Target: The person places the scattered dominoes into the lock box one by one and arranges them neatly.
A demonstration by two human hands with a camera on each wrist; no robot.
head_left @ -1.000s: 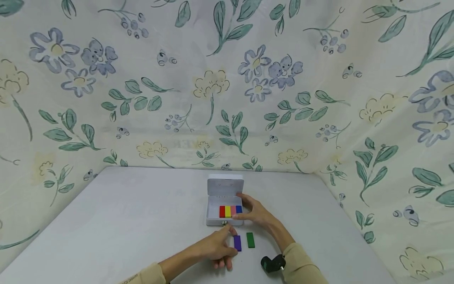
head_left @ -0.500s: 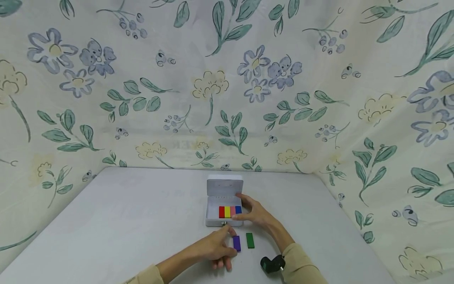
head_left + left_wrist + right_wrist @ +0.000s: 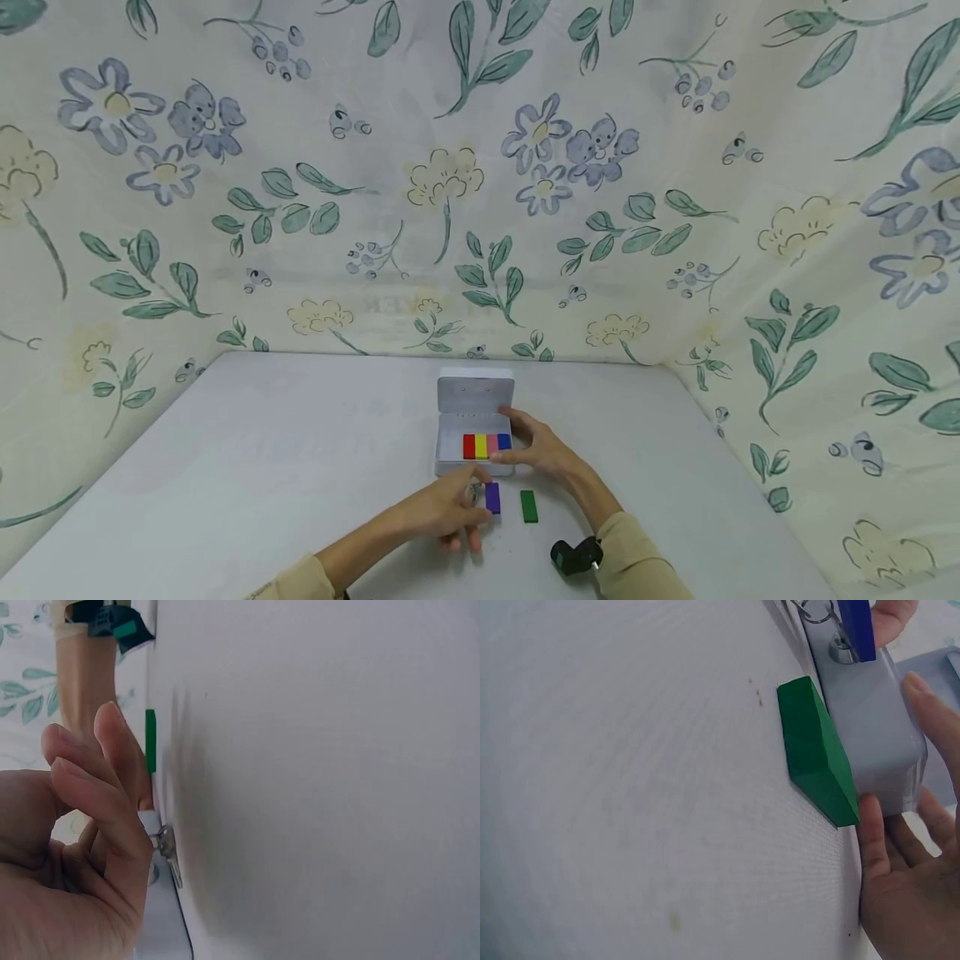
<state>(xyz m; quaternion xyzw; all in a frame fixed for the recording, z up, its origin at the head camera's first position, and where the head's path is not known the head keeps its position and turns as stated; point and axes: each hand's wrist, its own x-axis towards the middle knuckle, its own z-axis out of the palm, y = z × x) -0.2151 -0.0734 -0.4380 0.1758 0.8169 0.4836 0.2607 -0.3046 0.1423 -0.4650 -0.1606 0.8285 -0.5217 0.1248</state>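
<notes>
i see the left hand grasping the purple block by its short ends: index finger at the far end, thumb at the near end. the block is just in front of the white box, to the right of its lock. i cannot tell whether the block touches the tabletop.

the right hand grips the right side of the box, thumb at the front right corner, index finger near the rear right corner. the lid stands raised on the side toward the tabletop's far edge. inside, toward the front right corner, i read a row, left to right: red block, yellow block, pink block, blue block.

the green block lies on the tabletop, right of the purple block.
</notes>
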